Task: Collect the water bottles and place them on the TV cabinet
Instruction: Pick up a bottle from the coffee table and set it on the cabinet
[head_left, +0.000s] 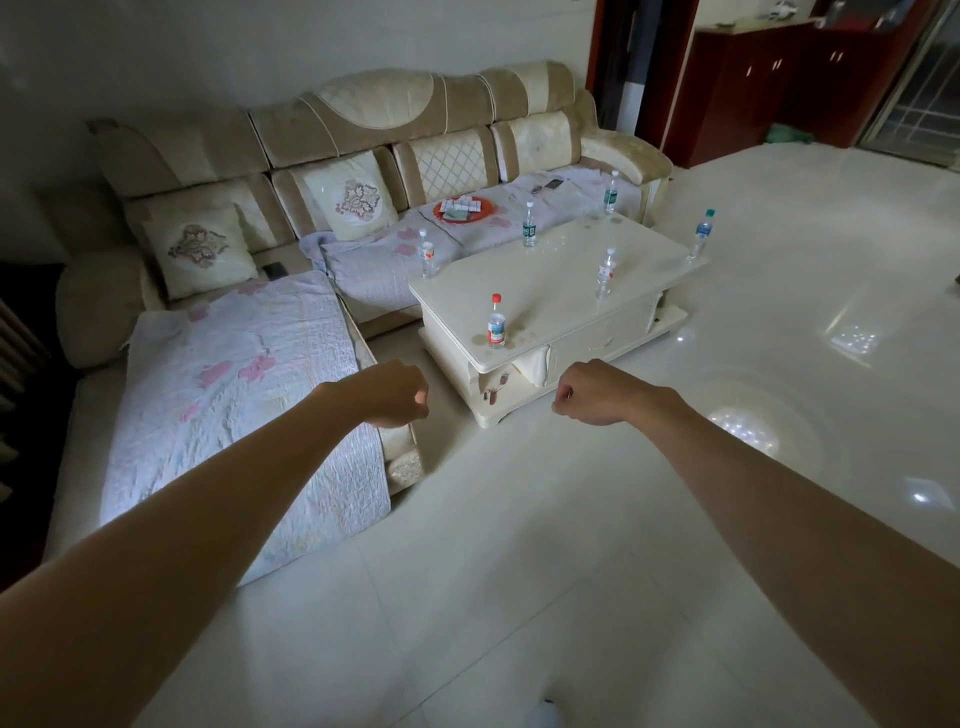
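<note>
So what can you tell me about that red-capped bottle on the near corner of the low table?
The red-capped bottle is small and looks like clear plastic, with a red screw cap and a red, white and bluish label round its body. It stands upright close to the nearest corner of the glossy cream coffee table, with brownish stains beside its base. Only the tabletop touches it.

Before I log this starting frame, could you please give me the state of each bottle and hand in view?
Red-cap bottle: upright, capped, on coffee table.
Middle bottle: upright, capped.
Left-corner bottle: upright, capped.
Back-middle bottle: upright, capped.
Far-corner bottle: upright, capped.
Right-corner bottle: upright, capped.
Left hand: fist, holding nothing.
Right hand: fist, holding nothing.
</note>
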